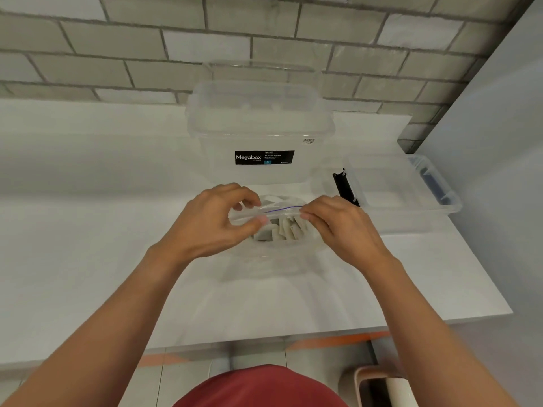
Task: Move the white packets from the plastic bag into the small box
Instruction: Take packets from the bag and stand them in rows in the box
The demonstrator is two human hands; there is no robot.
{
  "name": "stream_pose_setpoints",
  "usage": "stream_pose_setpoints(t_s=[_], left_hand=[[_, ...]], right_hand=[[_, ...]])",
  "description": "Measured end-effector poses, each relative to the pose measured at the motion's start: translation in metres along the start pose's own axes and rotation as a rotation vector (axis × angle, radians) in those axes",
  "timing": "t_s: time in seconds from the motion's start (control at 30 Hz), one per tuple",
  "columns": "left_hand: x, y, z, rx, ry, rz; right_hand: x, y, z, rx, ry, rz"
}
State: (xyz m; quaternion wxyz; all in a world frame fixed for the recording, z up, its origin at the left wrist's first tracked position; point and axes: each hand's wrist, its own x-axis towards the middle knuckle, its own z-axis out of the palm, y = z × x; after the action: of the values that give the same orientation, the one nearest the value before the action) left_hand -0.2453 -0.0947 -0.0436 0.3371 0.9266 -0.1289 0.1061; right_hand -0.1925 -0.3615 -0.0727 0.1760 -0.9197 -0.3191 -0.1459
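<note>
A clear zip plastic bag stands on the white counter in front of me, with several white packets showing through its upper part. My left hand pinches the left end of the bag's zip strip, which has a thin purple line. Pinching the strip's right end is my right hand. The small clear box sits open to the right of the bag, shallow and rectangular; I cannot tell what lies in it.
A large lidded clear storage box with a black Megabox label stands behind the bag, against the grey brick wall. A black strip lies beside the small box. The counter's right edge runs just past the small box; a bin stands on the floor below.
</note>
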Motion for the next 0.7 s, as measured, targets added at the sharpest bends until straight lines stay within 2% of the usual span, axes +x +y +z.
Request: stream_pose_setpoints(t_s=[0.07,0.1,0.17,0.23,0.3,0.37,0.43,0.5,0.53,0.57,0.63,0.7], left_hand=[[0.000,-0.002,0.004,0.187,-0.085,-0.004],[0.001,-0.002,0.006,0.218,-0.073,0.019],[0.003,-0.001,0.006,0.156,-0.013,0.118],[0.004,-0.006,0.005,0.142,-0.044,0.251],[0.006,-0.016,0.007,0.230,-0.097,0.307],[0.008,-0.023,0.011,0.278,-0.106,0.246],[0.011,-0.023,0.014,0.267,-0.082,0.188],[0.014,-0.018,0.013,0.258,-0.075,0.135],[0.016,-0.015,0.012,0.277,-0.079,0.111],[0.017,-0.013,0.011,0.314,-0.089,0.098],[0.018,-0.011,0.011,0.394,-0.133,0.098],[0.020,-0.013,0.015,0.402,-0.155,0.078]], right_hand=[[0.002,-0.005,-0.003,-0.025,-0.051,0.099],[0.002,-0.007,-0.004,-0.043,-0.075,0.123],[0.003,-0.010,-0.002,-0.092,-0.105,0.132],[0.007,-0.012,0.001,-0.120,-0.116,0.168],[0.012,-0.013,0.001,-0.176,-0.067,0.173],[0.014,-0.018,0.000,-0.281,0.080,0.082],[0.016,-0.029,-0.002,-0.306,0.158,-0.109],[0.016,-0.039,-0.003,-0.281,0.042,-0.299],[0.016,-0.043,-0.003,-0.299,-0.068,-0.318],[0.018,-0.044,-0.002,-0.343,-0.184,-0.261],[0.026,-0.040,-0.003,-0.402,-0.305,0.007],[0.032,-0.032,-0.008,-0.356,-0.250,0.178]])
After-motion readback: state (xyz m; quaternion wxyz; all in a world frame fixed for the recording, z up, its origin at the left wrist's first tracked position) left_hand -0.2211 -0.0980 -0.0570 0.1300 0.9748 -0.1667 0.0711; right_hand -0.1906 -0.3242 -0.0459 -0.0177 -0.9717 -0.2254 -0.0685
